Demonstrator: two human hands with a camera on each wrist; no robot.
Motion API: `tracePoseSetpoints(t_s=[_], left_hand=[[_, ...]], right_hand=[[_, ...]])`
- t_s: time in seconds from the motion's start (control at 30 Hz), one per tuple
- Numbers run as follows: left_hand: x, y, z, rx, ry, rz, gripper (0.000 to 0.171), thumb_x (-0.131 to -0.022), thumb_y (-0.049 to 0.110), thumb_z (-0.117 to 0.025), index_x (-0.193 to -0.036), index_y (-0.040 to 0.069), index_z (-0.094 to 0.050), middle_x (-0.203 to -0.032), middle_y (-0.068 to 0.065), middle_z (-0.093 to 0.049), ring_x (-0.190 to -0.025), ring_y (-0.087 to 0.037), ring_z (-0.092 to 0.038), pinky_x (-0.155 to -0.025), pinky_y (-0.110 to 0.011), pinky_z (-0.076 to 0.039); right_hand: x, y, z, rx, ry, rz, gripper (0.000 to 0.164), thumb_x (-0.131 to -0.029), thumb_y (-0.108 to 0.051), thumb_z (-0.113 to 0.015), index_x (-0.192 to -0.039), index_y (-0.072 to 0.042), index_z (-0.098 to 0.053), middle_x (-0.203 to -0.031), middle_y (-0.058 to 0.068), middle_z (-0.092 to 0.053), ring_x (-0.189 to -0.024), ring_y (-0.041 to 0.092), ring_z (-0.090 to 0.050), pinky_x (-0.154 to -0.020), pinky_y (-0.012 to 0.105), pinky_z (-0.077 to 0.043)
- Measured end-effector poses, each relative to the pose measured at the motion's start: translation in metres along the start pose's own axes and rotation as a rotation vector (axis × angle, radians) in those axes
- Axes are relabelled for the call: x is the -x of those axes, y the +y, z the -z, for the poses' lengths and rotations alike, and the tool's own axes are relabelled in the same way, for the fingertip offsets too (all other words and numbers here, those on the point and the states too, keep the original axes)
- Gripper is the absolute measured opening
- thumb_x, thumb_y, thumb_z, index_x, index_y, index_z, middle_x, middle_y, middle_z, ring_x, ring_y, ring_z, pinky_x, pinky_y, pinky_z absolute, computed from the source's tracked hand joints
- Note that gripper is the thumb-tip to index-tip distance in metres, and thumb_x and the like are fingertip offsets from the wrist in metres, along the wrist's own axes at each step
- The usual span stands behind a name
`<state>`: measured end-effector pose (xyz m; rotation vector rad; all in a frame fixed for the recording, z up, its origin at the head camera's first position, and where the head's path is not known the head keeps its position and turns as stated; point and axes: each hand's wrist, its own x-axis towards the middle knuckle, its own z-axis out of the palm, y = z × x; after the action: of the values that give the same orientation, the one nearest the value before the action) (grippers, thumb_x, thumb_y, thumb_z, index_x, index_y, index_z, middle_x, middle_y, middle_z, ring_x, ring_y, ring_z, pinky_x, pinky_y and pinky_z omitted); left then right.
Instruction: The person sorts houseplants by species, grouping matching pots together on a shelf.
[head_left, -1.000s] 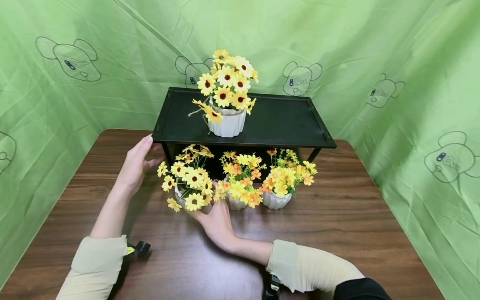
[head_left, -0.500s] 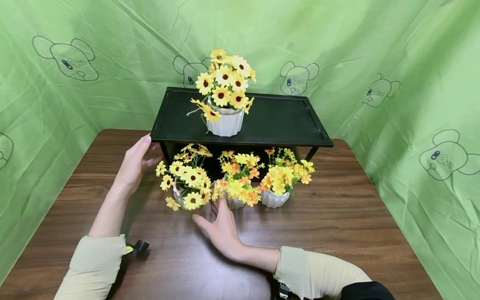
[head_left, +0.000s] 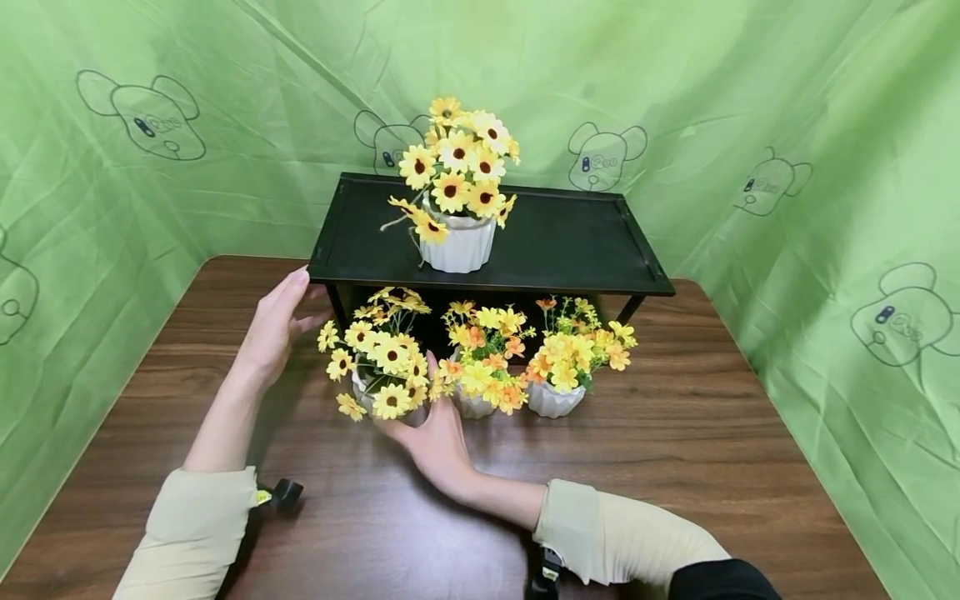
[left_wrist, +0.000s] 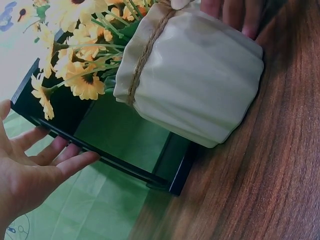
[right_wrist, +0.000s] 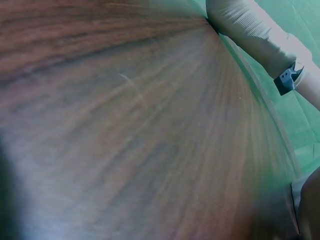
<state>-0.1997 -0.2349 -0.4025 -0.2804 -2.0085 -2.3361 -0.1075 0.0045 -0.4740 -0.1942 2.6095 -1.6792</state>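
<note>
My right hand [head_left: 438, 446] grips a white flowerpot [left_wrist: 195, 75] of yellow daisies with dark centres [head_left: 390, 354], its thumb at the pot's front. In the left wrist view, twine circles the pot's rim, and fingertips [left_wrist: 235, 15] of that hand show against its side. The pot stands at the lower left, before a black shelf [head_left: 562, 242]. At the shelf's left front corner, my left hand [head_left: 273, 329] touches the frame with fingers fairly straight. The right wrist view catches only blurred tabletop and the other sleeve.
Another daisy pot [head_left: 457, 246] stands on the shelf top. Two pots of yellow and orange flowers, a middle one [head_left: 474, 406] and a right one [head_left: 555, 400], stand in line below. Green cloth [head_left: 825, 208] surrounds the wooden table [head_left: 712, 467].
Half a second ago my right thumb was off the daisy pot, with the hand slightly right; now it is back against the pot, much as one second ago. My left hand stays put.
</note>
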Motion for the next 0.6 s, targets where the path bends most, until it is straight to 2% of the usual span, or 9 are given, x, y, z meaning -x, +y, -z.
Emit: tracePoseSetpoints(t_s=[0.1,0.17,0.23,0.3,0.37,0.4,0.47,0.53,0.6], left_hand=[[0.000,0.000,-0.001,-0.004,0.001,0.001,0.047,-0.110,0.038,-0.048,-0.150,0.013,-0.053,-0.126,0.007,-0.065,-0.120,-0.012,-0.060,-0.096,-0.021,-0.060],[0.000,0.001,-0.002,-0.001,0.003,0.003,0.047,-0.110,0.038,-0.048,-0.149,0.013,-0.054,-0.126,0.007,-0.065,-0.121,-0.013,-0.060,-0.095,-0.021,-0.060],[0.000,0.001,-0.002,-0.003,0.004,0.004,0.046,-0.110,0.038,-0.048,-0.149,0.014,-0.054,-0.126,0.006,-0.065,-0.121,-0.014,-0.060,-0.096,-0.022,-0.060],[0.000,0.001,-0.002,-0.011,0.003,0.003,0.046,-0.110,0.039,-0.048,-0.149,0.014,-0.054,-0.126,0.007,-0.064,-0.121,-0.014,-0.059,-0.096,-0.022,-0.060],[0.000,0.001,-0.003,-0.009,0.003,0.003,0.047,-0.110,0.039,-0.048,-0.149,0.014,-0.054,-0.125,0.007,-0.064,-0.121,-0.014,-0.059,-0.096,-0.022,-0.060],[0.000,0.001,-0.003,-0.014,0.002,0.002,0.047,-0.110,0.039,-0.048,-0.149,0.014,-0.054,-0.126,0.007,-0.065,-0.122,-0.014,-0.059,-0.096,-0.022,-0.060],[0.000,0.001,-0.003,-0.009,0.000,0.003,0.048,-0.110,0.039,-0.048,-0.150,0.014,-0.053,-0.126,0.008,-0.065,-0.122,-0.014,-0.059,-0.096,-0.022,-0.060],[0.000,0.001,-0.003,-0.005,0.000,0.003,0.048,-0.110,0.039,-0.047,-0.150,0.013,-0.052,-0.126,0.008,-0.065,-0.122,-0.014,-0.059,-0.095,-0.021,-0.060],[0.000,0.001,-0.003,-0.008,-0.002,0.001,0.048,-0.110,0.039,-0.047,-0.151,0.013,-0.052,-0.126,0.009,-0.065,-0.123,-0.014,-0.059,-0.095,-0.021,-0.060]], right_hand=[[-0.004,0.001,-0.002,0.000,0.009,0.030,0.111,-0.077,-0.041,-0.090,-0.160,-0.046,-0.017,-0.112,-0.002,-0.074,-0.095,0.013,-0.068,-0.098,0.033,-0.057],[-0.008,0.002,-0.004,0.014,0.015,0.054,0.109,-0.077,-0.043,-0.090,-0.159,-0.045,-0.018,-0.122,-0.008,-0.073,-0.107,0.008,-0.068,-0.107,0.032,-0.055],[-0.010,0.002,-0.005,0.062,0.017,0.073,0.107,-0.077,-0.046,-0.089,-0.159,-0.040,-0.021,-0.112,-0.008,-0.073,-0.096,0.004,-0.068,-0.102,0.030,-0.056],[-0.011,0.003,-0.006,0.266,-0.012,0.171,0.095,-0.081,-0.050,-0.085,-0.159,-0.029,-0.034,-0.106,-0.002,-0.069,-0.079,0.004,-0.061,-0.095,0.031,-0.058],[-0.011,0.003,-0.006,0.379,0.000,0.221,0.098,-0.082,-0.050,-0.083,-0.159,-0.014,-0.034,-0.113,0.005,-0.067,-0.069,0.005,-0.054,-0.092,0.033,-0.059],[-0.012,0.002,-0.007,0.424,0.011,0.246,0.094,-0.083,-0.050,-0.082,-0.155,-0.009,-0.039,-0.114,0.007,-0.067,-0.069,0.007,-0.054,-0.090,0.033,-0.059],[-0.013,0.002,-0.007,0.501,0.031,0.293,0.089,-0.085,-0.051,-0.081,-0.150,-0.004,-0.044,-0.128,0.013,-0.064,-0.078,0.013,-0.061,-0.092,0.037,-0.060],[-0.014,0.002,-0.008,0.438,0.054,0.253,0.098,-0.083,-0.050,-0.082,-0.154,-0.002,-0.033,-0.145,0.016,-0.057,-0.100,0.021,-0.069,-0.098,0.039,-0.060],[-0.015,0.002,-0.008,0.472,0.054,0.266,0.092,-0.084,-0.050,-0.081,-0.152,-0.006,-0.038,-0.149,0.017,-0.054,-0.120,0.029,-0.065,-0.101,0.041,-0.059]])
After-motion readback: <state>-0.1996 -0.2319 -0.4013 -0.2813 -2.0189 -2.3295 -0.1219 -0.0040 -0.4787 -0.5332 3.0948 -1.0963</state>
